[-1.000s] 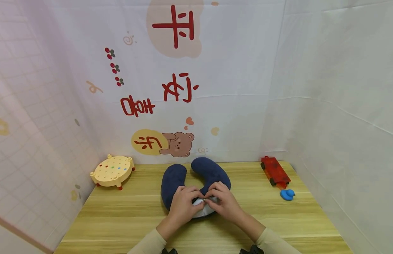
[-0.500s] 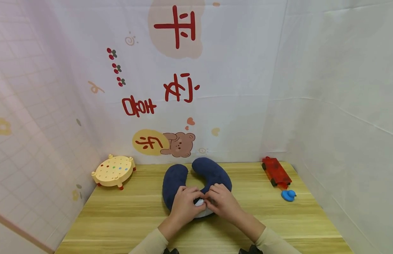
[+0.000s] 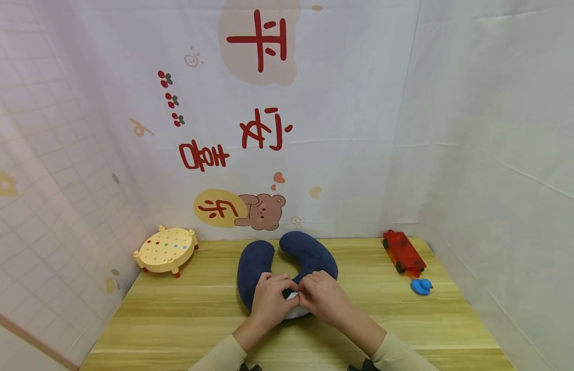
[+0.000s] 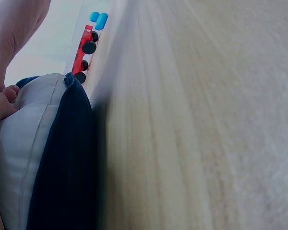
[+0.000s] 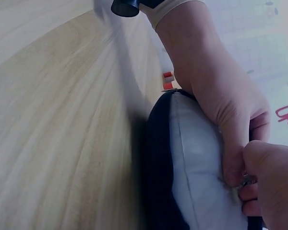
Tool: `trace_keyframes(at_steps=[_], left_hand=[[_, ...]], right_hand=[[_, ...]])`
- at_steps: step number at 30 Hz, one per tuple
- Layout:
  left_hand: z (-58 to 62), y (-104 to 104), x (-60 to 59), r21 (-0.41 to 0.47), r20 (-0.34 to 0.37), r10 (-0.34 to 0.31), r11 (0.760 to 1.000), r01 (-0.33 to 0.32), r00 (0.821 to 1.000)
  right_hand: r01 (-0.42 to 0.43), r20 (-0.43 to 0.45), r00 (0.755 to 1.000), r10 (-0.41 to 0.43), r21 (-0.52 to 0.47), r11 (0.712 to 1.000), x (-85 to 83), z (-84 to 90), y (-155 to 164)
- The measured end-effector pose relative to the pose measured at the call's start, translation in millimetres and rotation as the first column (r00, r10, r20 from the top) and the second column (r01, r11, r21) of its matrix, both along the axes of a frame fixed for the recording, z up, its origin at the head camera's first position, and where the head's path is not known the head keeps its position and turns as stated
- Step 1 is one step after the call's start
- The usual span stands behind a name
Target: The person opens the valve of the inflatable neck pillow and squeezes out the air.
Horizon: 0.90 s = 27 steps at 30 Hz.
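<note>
A navy U-shaped neck pillow (image 3: 310, 255) lies on the table, its two ends pointing to the wall. White lining (image 5: 197, 163) shows through an opening along its near curve. The left hand (image 3: 270, 299) pinches the edge of that opening between thumb and fingers. Against it, the right hand (image 3: 325, 293) has its fingertips curled in at the same spot. A small metal piece, seemingly a zipper pull (image 5: 248, 180), glints between the fingertips in the right wrist view; the fingers hide most of it. In the left wrist view the pillow's dark cover (image 4: 62, 158) edges the white lining.
On the wooden table (image 3: 175, 319), a round cream pegged stool-like toy (image 3: 166, 250) stands at the left back. A red toy cart (image 3: 403, 251) and a blue toy duck (image 3: 421, 286) stand at the right. White printed cloth (image 3: 342, 129) walls the back and sides.
The right hand's fingers have curled in and turned over toward the left hand, covering more of the white lining. The left hand and pillow stay nearly in place.
</note>
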<state>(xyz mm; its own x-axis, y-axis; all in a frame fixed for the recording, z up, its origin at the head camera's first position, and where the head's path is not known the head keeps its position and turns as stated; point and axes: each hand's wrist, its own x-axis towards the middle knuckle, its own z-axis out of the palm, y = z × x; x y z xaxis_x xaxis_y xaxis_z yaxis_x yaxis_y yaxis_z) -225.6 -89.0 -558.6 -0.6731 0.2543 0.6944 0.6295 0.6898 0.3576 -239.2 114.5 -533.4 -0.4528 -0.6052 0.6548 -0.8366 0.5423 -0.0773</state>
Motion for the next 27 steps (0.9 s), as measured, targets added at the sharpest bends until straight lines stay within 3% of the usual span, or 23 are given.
trace_keyframes(at_steps=[10, 27], left_hand=[[-3.6, 0, -1.6, 0.000, -0.050, -0.024, 1.000, 0.024, 0.998], [-4.9, 0, -3.5, -0.001, -0.055, -0.037, 0.999, 0.037, 0.998]], right_hand=[[-0.043, 0.025, 0.999, 0.046, -0.112, 0.993, -2.9, -8.3, 1], [-0.099, 0.091, 0.988, 0.123, -0.231, 0.968, -9.2, -23.2, 6]])
